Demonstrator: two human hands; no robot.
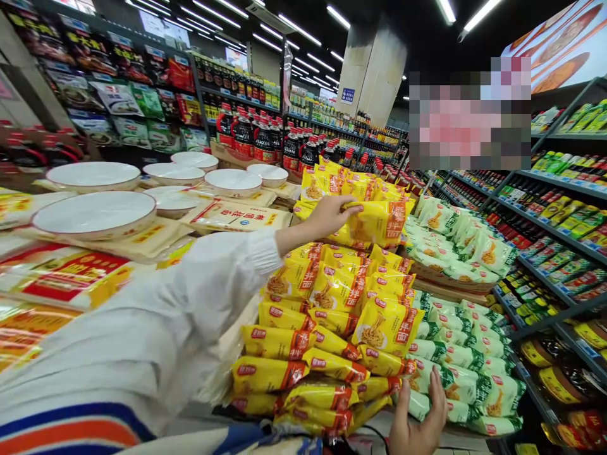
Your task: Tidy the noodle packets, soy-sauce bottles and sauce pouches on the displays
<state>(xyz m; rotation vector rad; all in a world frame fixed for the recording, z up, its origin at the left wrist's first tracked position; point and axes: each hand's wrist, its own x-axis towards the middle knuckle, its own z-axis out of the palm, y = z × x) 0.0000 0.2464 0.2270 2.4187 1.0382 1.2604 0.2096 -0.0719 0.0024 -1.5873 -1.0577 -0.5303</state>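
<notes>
My left hand (332, 221) reaches out in a white sleeve and pinches a yellow packet of noodles (379, 222) by its left edge. That packet is above a stack of matching yellow noodle packets (336, 287), with more of them piled behind it. Low in the view, my right hand (420, 414) is open, thumb and fingers apart. It is near the front of the stack, where yellow packets meet light green noodle packets (455, 373); whether it touches them I cannot tell.
White bowls (95, 212) rest on packs of dried noodles (237, 216) to the left. Large dark bottles with red caps (241, 134) line the back. More green packets (478, 237) sit behind on the right. Tall stocked shelves (559, 227) stand at the right.
</notes>
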